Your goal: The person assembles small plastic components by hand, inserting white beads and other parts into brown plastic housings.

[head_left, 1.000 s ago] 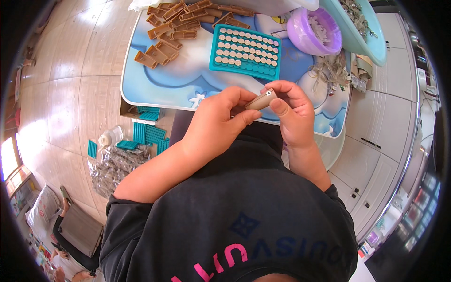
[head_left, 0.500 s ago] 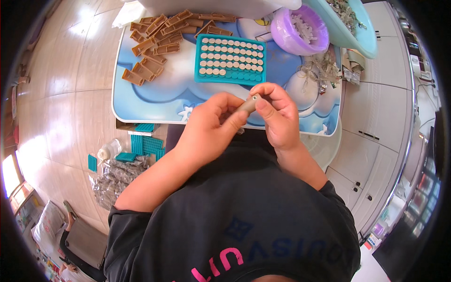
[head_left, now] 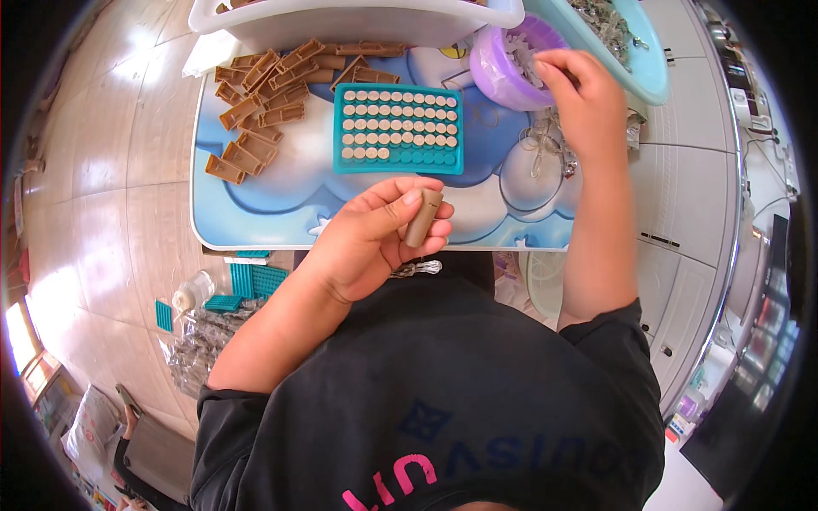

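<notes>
My left hand (head_left: 366, 226) is closed round a small tan plastic casing (head_left: 423, 218), held tilted in front of the table's near edge. A small dark mark or slot shows near its upper end. My right hand (head_left: 588, 102) reaches to the purple bowl (head_left: 487, 72), its fingers curled and thumb close to the forefinger at the rim. Whatever lies between the fingertips is too small to make out. Translucent small pieces (head_left: 517, 53) lie in the bowl. Beyond my left hand sits a teal tray (head_left: 400, 169) with rows of round whitish pieces; part of its front row shows bare teal pegs.
Several brown open casings (head_left: 243, 153) are heaped on the table's left side. A white bin (head_left: 358, 30) stands at the back. A light-blue basin (head_left: 652, 81) of metallic parts is at the far right, near a tangle of clear strands (head_left: 545, 149). Teal trays (head_left: 260, 279) lie below left.
My right hand has let go of the tan casing and moved up and right to the purple bowl. The left hand keeps the casing, now turned more upright. The view has shifted slightly.
</notes>
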`<state>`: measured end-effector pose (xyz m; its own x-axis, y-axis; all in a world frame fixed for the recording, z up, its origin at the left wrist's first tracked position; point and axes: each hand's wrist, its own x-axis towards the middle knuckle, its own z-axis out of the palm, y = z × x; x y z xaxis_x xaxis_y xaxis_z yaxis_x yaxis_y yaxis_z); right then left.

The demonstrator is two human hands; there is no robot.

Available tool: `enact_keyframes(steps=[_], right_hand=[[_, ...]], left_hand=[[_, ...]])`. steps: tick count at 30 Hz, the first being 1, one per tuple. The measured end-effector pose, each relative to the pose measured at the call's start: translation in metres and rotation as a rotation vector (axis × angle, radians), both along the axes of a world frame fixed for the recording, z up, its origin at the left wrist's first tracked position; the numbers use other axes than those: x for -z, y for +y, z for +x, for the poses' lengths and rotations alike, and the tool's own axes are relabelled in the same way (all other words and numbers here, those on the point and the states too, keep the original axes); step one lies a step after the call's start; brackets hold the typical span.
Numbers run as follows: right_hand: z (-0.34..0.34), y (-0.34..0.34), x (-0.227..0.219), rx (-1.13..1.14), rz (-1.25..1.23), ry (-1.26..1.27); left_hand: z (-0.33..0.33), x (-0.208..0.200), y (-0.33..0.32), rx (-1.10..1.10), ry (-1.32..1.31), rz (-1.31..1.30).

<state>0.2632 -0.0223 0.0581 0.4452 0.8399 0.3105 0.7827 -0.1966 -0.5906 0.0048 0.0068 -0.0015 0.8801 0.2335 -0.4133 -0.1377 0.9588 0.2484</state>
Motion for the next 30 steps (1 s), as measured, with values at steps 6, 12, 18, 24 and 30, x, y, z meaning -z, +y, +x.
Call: enact_keyframes(steps=[6,12,18,24,30], right_hand=[[0.027,0.038,0.012,-0.120,-0.284,-0.227],[0.026,0.043,0.002,-0.125,-0.466,-0.249],[0.024,0.024,0.006,0.038,-0.036,0.112],[-0.025,-0.010,0.002,-0.034,0.329,0.512],[-0.095,-0.045,0.024,-0.157,0.376,0.760]], left_hand=[[-0.001,0.007,0.001,-0.017,-0.006,-0.057],[-0.004,0.009,0.002,-0.041,-0.012,-0.074],[-0.004,0.013,0.000,-0.091,-0.057,-0.064],[-0.004,0.019,-0.005,-0.164,-0.130,0.029],[-0.001,0.005,-0.008,-0.147,-0.016,0.029]])
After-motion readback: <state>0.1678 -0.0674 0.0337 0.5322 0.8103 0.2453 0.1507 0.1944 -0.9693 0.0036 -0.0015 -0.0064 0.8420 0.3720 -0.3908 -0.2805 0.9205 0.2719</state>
